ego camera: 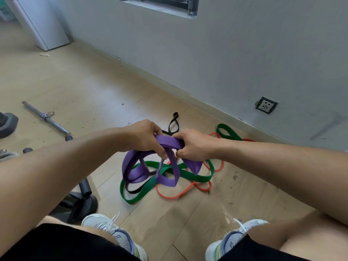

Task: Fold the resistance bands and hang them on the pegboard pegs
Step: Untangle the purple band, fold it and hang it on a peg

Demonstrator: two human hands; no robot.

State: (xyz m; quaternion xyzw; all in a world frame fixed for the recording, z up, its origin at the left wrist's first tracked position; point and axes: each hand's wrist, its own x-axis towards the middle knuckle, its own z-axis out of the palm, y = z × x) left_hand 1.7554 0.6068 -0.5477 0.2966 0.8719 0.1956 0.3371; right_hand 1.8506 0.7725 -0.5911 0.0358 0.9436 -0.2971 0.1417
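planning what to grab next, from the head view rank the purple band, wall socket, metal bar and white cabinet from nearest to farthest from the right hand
1. Purple band: gripped in the right hand itself, with the left hand also on it.
2. Wall socket: on the wall, up and to the right.
3. Metal bar: on the floor, far left.
4. White cabinet: top left corner, farthest.

We hold the wide purple rubber band (170,143) between our left hand (144,137) and right hand (195,146), above the green (195,177), thin red (180,194) and black (174,124) bands tangled on the wooden floor (94,87). At ten o'clock lies a chrome metal bar (47,117); at two o'clock a wall socket (266,105).
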